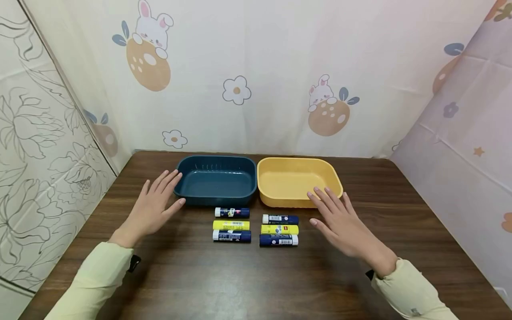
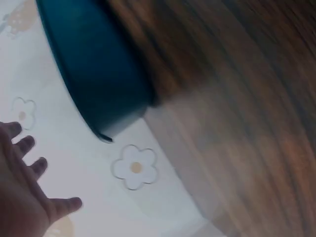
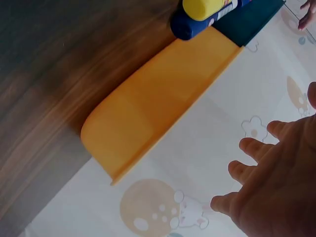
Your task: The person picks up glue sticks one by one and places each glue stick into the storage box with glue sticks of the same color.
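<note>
While our left hand point(image 1: 151, 210) and right hand point(image 1: 340, 224) hover, fingers apart, holding nothing, we see six glue sticks point(image 1: 231, 225) lying in two columns just before the blue tray point(image 1: 216, 183) and yellow tray point(image 1: 291, 186), presumably grouped for easy reach

I see a small corner that looks like part of a home, but from so far away I can't tell which room it is. Behind the bench point(image 1: 240, 284) hangs a pale cloth point(image 1: 276, 49) like a curtain, with bunnies point(image 1: 154, 33) and daisies point(image 1: 237, 90) on it, the kind you might see in a kid's bedroom. The left side is a white panel point(image 1: 28, 122) with big blossoms drawn in thin lines, and the right side is cloth with a little star point(image 1: 478, 151). The bench is dark brown with wood stripes, and the plastic tubs point(image 1: 216, 201) and what look like glue sticks point(image 1: 232, 225) on it are homey things too
</note>
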Demonstrator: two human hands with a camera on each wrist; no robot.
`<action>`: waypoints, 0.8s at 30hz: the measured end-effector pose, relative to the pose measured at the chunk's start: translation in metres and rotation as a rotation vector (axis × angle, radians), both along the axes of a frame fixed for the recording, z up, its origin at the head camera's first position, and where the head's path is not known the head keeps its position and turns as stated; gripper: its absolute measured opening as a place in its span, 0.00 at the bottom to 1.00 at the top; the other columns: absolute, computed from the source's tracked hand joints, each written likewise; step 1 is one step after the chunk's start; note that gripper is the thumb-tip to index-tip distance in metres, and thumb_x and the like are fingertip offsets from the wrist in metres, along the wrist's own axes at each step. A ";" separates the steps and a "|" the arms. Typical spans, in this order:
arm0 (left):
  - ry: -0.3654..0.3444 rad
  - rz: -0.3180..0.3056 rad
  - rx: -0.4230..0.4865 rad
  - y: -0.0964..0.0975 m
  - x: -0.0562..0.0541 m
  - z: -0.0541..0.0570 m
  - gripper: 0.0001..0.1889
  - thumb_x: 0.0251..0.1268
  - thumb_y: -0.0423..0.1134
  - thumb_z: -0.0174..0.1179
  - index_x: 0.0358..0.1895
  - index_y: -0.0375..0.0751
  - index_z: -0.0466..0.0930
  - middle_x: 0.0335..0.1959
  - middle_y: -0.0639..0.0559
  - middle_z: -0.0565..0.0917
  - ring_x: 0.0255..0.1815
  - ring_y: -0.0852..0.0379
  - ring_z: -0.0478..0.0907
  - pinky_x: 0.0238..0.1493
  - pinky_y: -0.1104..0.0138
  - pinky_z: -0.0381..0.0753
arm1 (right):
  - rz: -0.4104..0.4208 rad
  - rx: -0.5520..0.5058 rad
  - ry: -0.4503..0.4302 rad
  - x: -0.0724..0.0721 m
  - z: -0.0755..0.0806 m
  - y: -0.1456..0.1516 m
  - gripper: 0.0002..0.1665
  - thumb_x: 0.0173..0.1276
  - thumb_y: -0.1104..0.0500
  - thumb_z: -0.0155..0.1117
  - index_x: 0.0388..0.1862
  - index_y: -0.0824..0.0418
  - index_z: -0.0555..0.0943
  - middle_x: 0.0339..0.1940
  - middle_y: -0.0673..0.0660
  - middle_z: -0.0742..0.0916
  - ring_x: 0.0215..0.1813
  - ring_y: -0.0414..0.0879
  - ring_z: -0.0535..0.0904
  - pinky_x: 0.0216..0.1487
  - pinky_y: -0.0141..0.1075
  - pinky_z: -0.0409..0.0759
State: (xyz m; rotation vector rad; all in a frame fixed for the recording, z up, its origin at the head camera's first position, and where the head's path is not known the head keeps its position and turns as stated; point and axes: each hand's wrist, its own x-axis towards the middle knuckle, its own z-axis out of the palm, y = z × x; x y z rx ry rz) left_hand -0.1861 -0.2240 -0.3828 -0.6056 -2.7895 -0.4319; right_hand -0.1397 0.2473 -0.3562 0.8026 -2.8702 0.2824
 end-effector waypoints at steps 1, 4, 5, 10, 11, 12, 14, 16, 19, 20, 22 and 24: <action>0.009 -0.004 0.016 -0.002 -0.003 -0.001 0.35 0.72 0.55 0.47 0.75 0.41 0.51 0.74 0.42 0.53 0.74 0.42 0.44 0.66 0.36 0.44 | 0.006 0.001 0.007 0.000 -0.001 -0.001 0.37 0.76 0.44 0.46 0.77 0.56 0.52 0.77 0.58 0.56 0.77 0.54 0.41 0.70 0.59 0.36; 0.029 -0.016 0.079 -0.006 -0.012 -0.005 0.33 0.73 0.51 0.49 0.73 0.37 0.54 0.73 0.39 0.56 0.74 0.40 0.47 0.67 0.40 0.49 | 0.035 -0.004 0.029 0.001 -0.005 -0.005 0.38 0.74 0.44 0.49 0.77 0.56 0.54 0.77 0.58 0.57 0.76 0.55 0.43 0.70 0.59 0.40; 0.032 -0.019 0.099 -0.008 -0.014 -0.006 0.32 0.73 0.50 0.49 0.73 0.36 0.55 0.73 0.39 0.57 0.73 0.40 0.48 0.67 0.41 0.51 | 0.046 -0.003 0.034 0.001 -0.007 -0.007 0.38 0.74 0.44 0.50 0.77 0.56 0.54 0.76 0.58 0.57 0.76 0.55 0.43 0.70 0.59 0.41; 0.002 -0.013 0.190 -0.013 -0.023 -0.008 0.31 0.74 0.49 0.47 0.73 0.35 0.55 0.73 0.39 0.57 0.73 0.40 0.50 0.66 0.43 0.56 | 0.113 -0.002 0.070 0.003 -0.013 -0.014 0.41 0.70 0.46 0.58 0.76 0.57 0.55 0.76 0.57 0.59 0.76 0.55 0.46 0.71 0.55 0.43; -0.005 -0.007 0.200 -0.013 -0.025 -0.009 0.31 0.74 0.49 0.46 0.73 0.36 0.54 0.73 0.39 0.57 0.73 0.40 0.50 0.65 0.42 0.56 | 0.125 0.000 0.076 0.003 -0.015 -0.015 0.42 0.69 0.46 0.59 0.76 0.58 0.56 0.75 0.57 0.59 0.76 0.55 0.47 0.71 0.55 0.44; -0.012 -0.001 0.207 -0.014 -0.027 -0.009 0.31 0.75 0.50 0.46 0.73 0.36 0.54 0.73 0.39 0.56 0.73 0.40 0.50 0.65 0.41 0.56 | 0.137 -0.001 0.085 0.004 -0.017 -0.017 0.42 0.68 0.47 0.60 0.75 0.58 0.56 0.75 0.58 0.60 0.75 0.55 0.49 0.71 0.55 0.45; -0.023 0.006 0.219 -0.015 -0.030 -0.010 0.31 0.75 0.50 0.45 0.74 0.37 0.53 0.73 0.39 0.56 0.73 0.40 0.51 0.64 0.41 0.57 | 0.154 0.005 0.093 0.005 -0.020 -0.020 0.43 0.67 0.47 0.61 0.75 0.58 0.57 0.74 0.58 0.62 0.74 0.55 0.51 0.71 0.56 0.46; -0.030 0.014 0.230 -0.015 -0.034 -0.011 0.31 0.75 0.50 0.44 0.74 0.38 0.53 0.73 0.39 0.56 0.72 0.39 0.51 0.63 0.40 0.57 | 0.168 0.019 0.092 0.005 -0.023 -0.023 0.42 0.67 0.46 0.61 0.75 0.58 0.58 0.73 0.58 0.63 0.73 0.56 0.54 0.70 0.57 0.48; -0.038 0.021 0.248 -0.017 -0.040 -0.012 0.30 0.76 0.50 0.42 0.73 0.37 0.53 0.73 0.38 0.56 0.71 0.38 0.53 0.62 0.39 0.58 | 0.182 0.041 0.072 0.007 -0.029 -0.028 0.41 0.68 0.46 0.60 0.74 0.58 0.59 0.72 0.59 0.65 0.72 0.56 0.56 0.70 0.56 0.50; -0.043 0.022 0.257 -0.017 -0.042 -0.012 0.30 0.76 0.50 0.42 0.73 0.36 0.53 0.73 0.37 0.56 0.71 0.37 0.53 0.62 0.39 0.58 | 0.188 0.046 0.064 0.007 -0.031 -0.030 0.41 0.68 0.46 0.60 0.74 0.58 0.59 0.72 0.59 0.65 0.71 0.55 0.57 0.70 0.56 0.50; -0.058 0.025 0.278 -0.018 -0.046 -0.013 0.30 0.76 0.49 0.42 0.73 0.35 0.53 0.72 0.36 0.56 0.71 0.37 0.54 0.63 0.40 0.58 | 0.200 0.053 0.056 0.008 -0.035 -0.033 0.40 0.68 0.46 0.60 0.74 0.58 0.60 0.70 0.60 0.67 0.70 0.54 0.59 0.70 0.54 0.53; -0.086 0.026 0.306 -0.020 -0.050 -0.015 0.30 0.77 0.49 0.41 0.73 0.34 0.52 0.72 0.35 0.55 0.71 0.36 0.53 0.64 0.40 0.56 | 0.208 0.059 0.053 0.010 -0.039 -0.035 0.40 0.67 0.47 0.62 0.73 0.59 0.61 0.69 0.60 0.68 0.69 0.54 0.61 0.69 0.53 0.56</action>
